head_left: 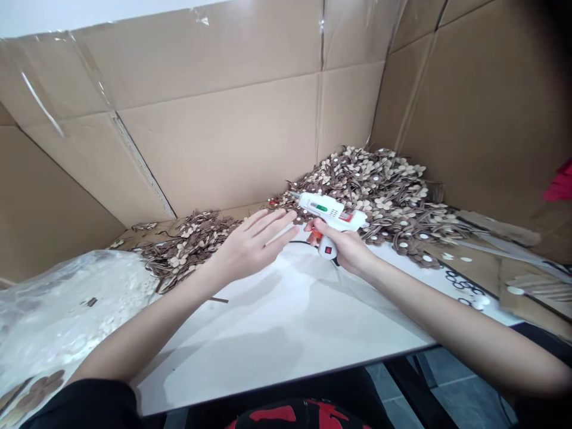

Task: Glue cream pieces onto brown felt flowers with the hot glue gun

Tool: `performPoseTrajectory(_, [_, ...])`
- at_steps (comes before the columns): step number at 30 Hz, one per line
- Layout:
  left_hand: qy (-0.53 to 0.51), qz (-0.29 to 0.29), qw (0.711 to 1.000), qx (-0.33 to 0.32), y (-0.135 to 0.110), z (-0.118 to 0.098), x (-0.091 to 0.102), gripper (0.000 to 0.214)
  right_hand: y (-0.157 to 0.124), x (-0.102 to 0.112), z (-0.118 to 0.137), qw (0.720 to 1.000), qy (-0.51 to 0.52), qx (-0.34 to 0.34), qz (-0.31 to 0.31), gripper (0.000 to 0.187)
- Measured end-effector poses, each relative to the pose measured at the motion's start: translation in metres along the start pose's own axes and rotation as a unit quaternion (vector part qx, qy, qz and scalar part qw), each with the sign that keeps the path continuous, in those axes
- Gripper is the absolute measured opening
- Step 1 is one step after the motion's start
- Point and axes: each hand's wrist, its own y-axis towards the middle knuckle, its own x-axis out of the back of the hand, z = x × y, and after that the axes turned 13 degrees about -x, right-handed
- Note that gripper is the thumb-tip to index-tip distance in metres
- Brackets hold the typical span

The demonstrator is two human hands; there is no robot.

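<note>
My right hand (346, 247) is wrapped round the handle of a white hot glue gun (333, 213) with a red trigger and a red switch, its nozzle pointing left over the pile. My left hand (254, 241) is stretched out flat above the white table (277, 322), fingers extended toward the glue gun's nozzle, holding nothing I can see. Just beyond both hands lies a large heap of brown and beige wooden flower cutouts (379, 185). A smaller heap of the same cutouts (187, 241) lies to the left of my left hand.
Cardboard walls (232, 131) enclose the back and sides of the table. A clear plastic bag of small pale discs (58, 310) sits at the left front. Cardboard sheets and loose pale discs (487, 274) lie at the right. The table's front edge runs near my lap.
</note>
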Motion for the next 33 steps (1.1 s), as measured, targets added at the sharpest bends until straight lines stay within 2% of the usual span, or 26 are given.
performPoseTrajectory(6, [0.096, 0.031, 0.994, -0.031, -0.019, -0.026, -0.021, 0.038, -0.015, -0.014, 0.005, 0.998, -0.037, 0.044, 0.006, 0.030])
performPoseTrajectory(11, [0.135, 0.057, 0.989, -0.038, -0.023, -0.036, -0.037, 0.029, -0.025, -0.023, 0.004, 0.996, -0.092, 0.012, 0.015, 0.030])
performPoseTrajectory(15, [0.144, 0.103, 0.981, -0.081, -0.019, -0.043, -0.036, 0.024, -0.029, -0.027, 0.000, 0.996, -0.083, 0.003, 0.040, 0.032])
performPoseTrajectory(18, [0.125, 0.112, 0.980, -0.104, -0.017, -0.049, -0.037, 0.023, -0.030, -0.029, -0.005, 0.995, -0.076, 0.005, 0.066, 0.030])
performPoseTrajectory(20, [0.118, 0.110, 0.983, -0.093, -0.016, -0.054, -0.038, 0.020, -0.031, -0.030, -0.008, 0.994, -0.074, -0.001, 0.084, 0.030])
performPoseTrajectory(26, [0.104, 0.120, 0.985, -0.068, -0.013, -0.067, -0.039, 0.014, -0.033, -0.034, -0.015, 0.990, -0.072, -0.005, 0.117, 0.046])
performPoseTrajectory(33, [0.106, 0.110, 0.985, -0.083, -0.016, -0.069, -0.039, 0.020, -0.033, -0.032, -0.012, 0.992, -0.084, -0.017, 0.092, 0.029])
